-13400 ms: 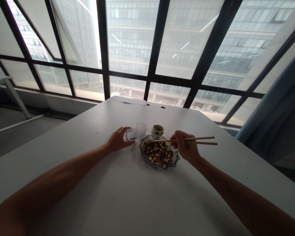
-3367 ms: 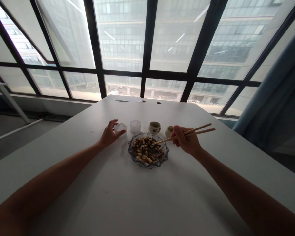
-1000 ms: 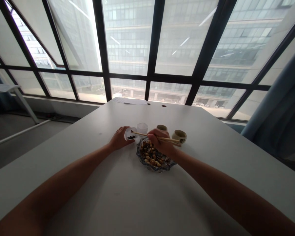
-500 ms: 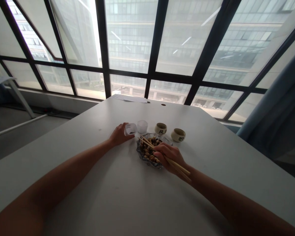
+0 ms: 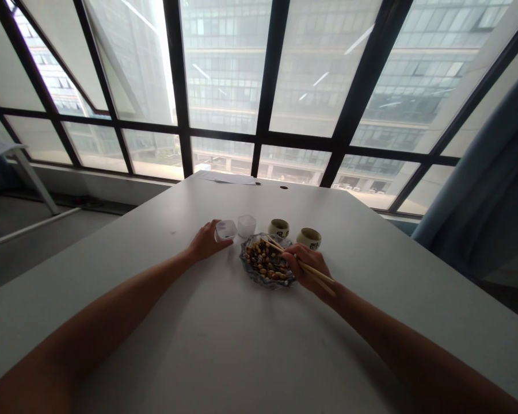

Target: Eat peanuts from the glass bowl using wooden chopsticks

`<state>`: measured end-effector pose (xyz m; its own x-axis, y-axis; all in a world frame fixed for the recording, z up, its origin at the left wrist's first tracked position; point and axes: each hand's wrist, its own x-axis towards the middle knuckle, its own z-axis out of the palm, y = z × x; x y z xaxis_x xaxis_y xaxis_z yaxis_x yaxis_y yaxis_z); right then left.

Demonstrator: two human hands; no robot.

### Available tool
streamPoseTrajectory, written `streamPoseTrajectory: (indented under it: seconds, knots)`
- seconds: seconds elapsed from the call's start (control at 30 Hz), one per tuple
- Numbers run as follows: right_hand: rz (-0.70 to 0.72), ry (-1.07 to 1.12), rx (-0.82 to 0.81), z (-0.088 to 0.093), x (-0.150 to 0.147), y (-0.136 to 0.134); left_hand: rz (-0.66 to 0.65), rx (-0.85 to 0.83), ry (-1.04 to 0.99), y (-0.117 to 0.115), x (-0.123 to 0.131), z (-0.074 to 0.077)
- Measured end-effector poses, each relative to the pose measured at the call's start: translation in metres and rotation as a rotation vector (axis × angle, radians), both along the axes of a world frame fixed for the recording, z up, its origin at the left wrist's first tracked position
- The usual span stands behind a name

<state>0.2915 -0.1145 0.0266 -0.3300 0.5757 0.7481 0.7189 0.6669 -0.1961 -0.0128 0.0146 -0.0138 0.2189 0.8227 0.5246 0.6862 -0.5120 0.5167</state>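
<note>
head: right hand's (image 5: 307, 263) chopsticks (image 5: 317, 272) overhang bowl (image 5: 265, 281) between distant table (image 5: 242, 345) edges.

White table (image 5: 216, 328) — glass bowl (image 5: 259, 280), ceramic cups (image 5: 305, 239), paper (image 5: 228, 179)

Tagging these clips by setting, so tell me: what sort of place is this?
Probably an office or similar workroom, though nothing settles it: large black-framed windows, a building with rows of panes across the way, and a plain white table.
</note>
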Motion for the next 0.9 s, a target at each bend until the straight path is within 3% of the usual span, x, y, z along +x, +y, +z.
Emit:
streamPoseTrajectory:
  seconds: [0.2, 0.4, 0.63, 0.73, 0.9]
  knots:
    - [0.005, 0.044, -0.022, 0.003, -0.002, -0.003, -0.007, -0.022, 0.011, -0.001, -0.001, 0.001]
    - [0.068, 0.279, -0.138, 0.010, -0.005, -0.011, -0.005, -0.069, 0.016, -0.004, -0.001, 0.005]
    - [0.050, 0.564, -0.287, 0.034, 0.024, 0.003, 0.016, -0.100, 0.009, -0.005, -0.001, 0.007]
    - [0.022, 0.490, -0.306, 0.049, 0.039, 0.004, 0.029, -0.115, 0.012, -0.005, -0.002, 0.007]
    - [0.018, 0.150, -0.323, 0.061, 0.046, 0.001, 0.056, -0.116, 0.035, -0.003, -0.004, 0.006]
